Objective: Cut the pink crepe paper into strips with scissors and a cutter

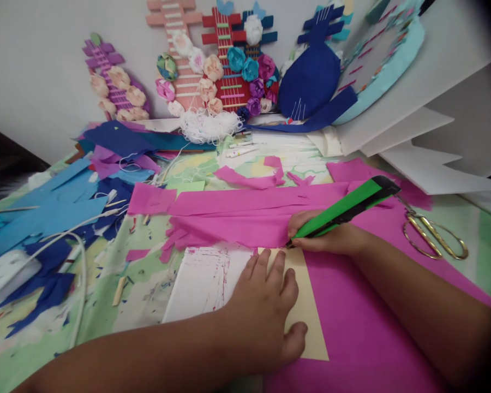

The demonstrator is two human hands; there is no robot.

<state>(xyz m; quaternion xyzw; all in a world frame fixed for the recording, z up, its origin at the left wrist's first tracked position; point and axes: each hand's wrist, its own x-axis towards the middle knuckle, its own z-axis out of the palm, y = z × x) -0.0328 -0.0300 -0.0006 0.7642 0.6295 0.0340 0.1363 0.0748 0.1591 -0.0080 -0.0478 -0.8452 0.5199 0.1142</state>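
My left hand point(265, 305) lies flat with its fingers spread, pressing on a pale yellow card point(311, 333) and partly over a white board point(196, 284) marked with pinkish cut lines. In my right hand point(331, 240) is a green and black utility knife point(343, 210), its tip down near the card's top edge. Under the card and my right arm spreads a magenta paper sheet point(352, 316). Beyond my fingers, magenta paper strips point(245, 201) run across the table. Whether the blade touches the paper is hard to make out.
Gold-handled scissors point(436, 234) lie at the right. Blue paper scraps point(61, 213), a white power strip point(8, 278) and its cable point(84, 284) occupy the left. Along the wall stand paper-flowered lute shapes point(229, 82), white string point(210, 126) and folded white boards point(425, 114).
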